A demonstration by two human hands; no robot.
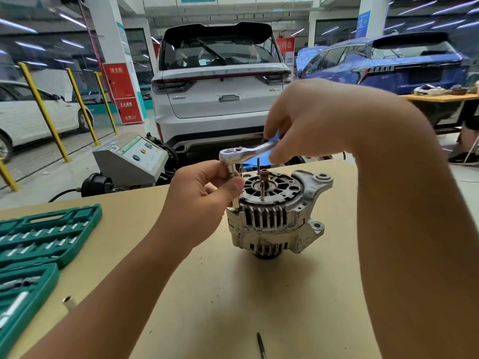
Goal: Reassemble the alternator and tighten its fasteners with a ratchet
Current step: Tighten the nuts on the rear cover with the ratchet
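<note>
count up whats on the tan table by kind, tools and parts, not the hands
alternator: 1
ratchet with its extension: 1
green socket case: 1
loose socket: 1
thin dark rod-like tool near the front edge: 1
total: 5
The left hand pinches the extension; the right hand grips the ratchet handle.

Both hands work a ratchet (241, 151) on the alternator (274, 213) atop the table (233, 294)
</note>
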